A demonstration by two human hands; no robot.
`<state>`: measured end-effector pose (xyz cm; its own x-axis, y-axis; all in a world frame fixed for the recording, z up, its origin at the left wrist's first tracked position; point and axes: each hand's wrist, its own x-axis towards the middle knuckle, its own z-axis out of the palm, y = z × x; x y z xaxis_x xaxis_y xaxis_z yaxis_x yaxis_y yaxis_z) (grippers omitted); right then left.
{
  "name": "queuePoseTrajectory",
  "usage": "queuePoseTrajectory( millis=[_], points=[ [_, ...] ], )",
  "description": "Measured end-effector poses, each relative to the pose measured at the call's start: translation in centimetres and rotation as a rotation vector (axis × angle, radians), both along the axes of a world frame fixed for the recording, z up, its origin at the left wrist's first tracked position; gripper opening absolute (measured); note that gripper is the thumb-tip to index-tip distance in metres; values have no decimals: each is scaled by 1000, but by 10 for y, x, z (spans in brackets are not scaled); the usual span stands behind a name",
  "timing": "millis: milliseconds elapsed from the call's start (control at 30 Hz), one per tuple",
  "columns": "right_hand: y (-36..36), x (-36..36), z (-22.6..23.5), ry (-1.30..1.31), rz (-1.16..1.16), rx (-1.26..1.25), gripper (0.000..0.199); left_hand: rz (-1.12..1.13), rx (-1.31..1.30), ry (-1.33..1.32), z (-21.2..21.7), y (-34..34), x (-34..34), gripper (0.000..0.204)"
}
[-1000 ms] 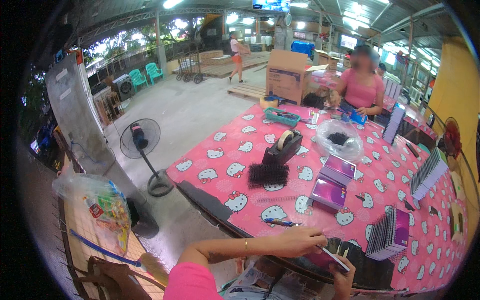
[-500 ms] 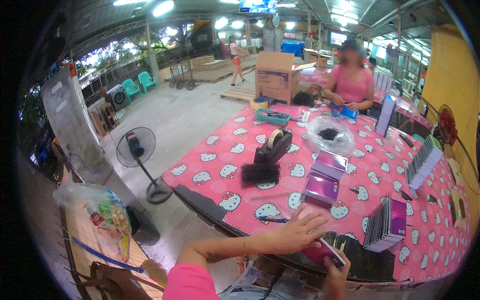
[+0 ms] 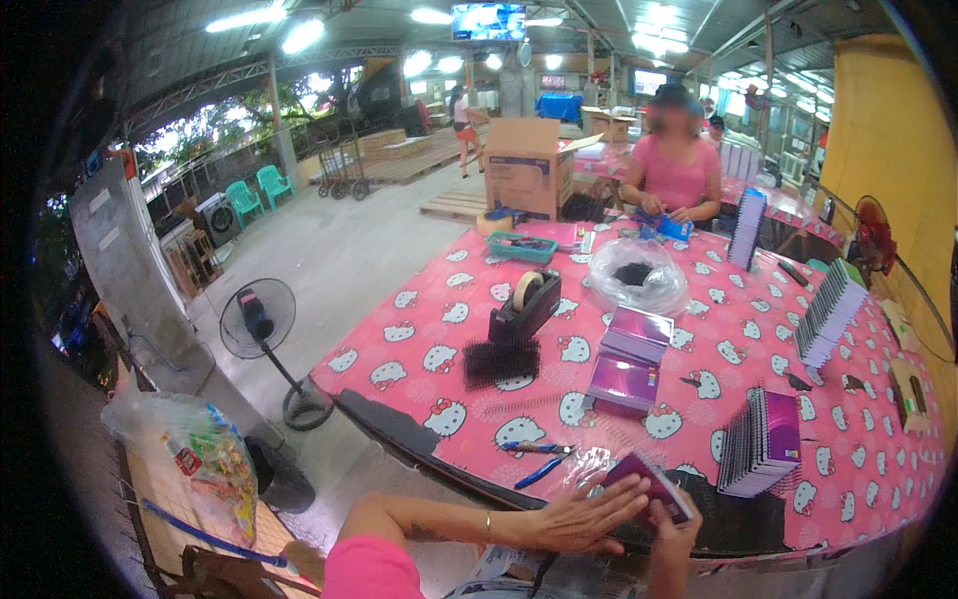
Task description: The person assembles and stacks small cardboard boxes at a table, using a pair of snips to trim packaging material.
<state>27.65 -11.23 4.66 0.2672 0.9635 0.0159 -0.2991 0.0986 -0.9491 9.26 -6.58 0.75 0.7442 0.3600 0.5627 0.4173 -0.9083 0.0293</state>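
A small purple notebook [image 3: 639,477] is held tilted over the near edge of the table. My right hand [image 3: 676,521] grips its right end, with the thumb up along the edge. Stretched out and flat, the fingers of my left hand [image 3: 589,517] lie against the notebook's near side. Just left of the notebook is a loose wire coil [image 3: 591,461], hard to make out against the cloth. Beside it lie blue-handled pliers [image 3: 540,472] and a second plier-like tool [image 3: 529,447]. Two short stacks of purple notebooks [image 3: 624,381] stand farther off.
Spiral-bound notebooks stand in a row [image 3: 763,439] at right. A tape dispenser [image 3: 524,304], a bundle of black coils [image 3: 501,363] and a plastic bag of coils [image 3: 639,275] sit on the pink table. Across it, a person [image 3: 679,165] handles something blue. A fan [image 3: 257,319] stands left.
My left hand has slid down and toward me from the notebook's top, and the notebook is tipped up more. Both tools beside it now show. The whole view has shifted slightly.
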Motion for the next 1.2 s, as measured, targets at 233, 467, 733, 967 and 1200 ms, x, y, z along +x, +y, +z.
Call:
queuePoseTrajectory(
  millis=[233,467,733,967,1200],
  points=[
    [-5,-3,12,-75,-33,-19,25,40,-50,121,15,3,3,85],
    [-4,-1,-5,-158,14,12,25,167,-92,138,60,16,15,86],
    [0,0,-4,-156,76,7,21,120,-158,150,65,17,23,89],
    [5,6,-19,-347,137,69,25,155,5,63,81,31,37,86],
    [11,14,-38,-299,209,240,43,89,-85,114,78,26,45,87]
  ],
)
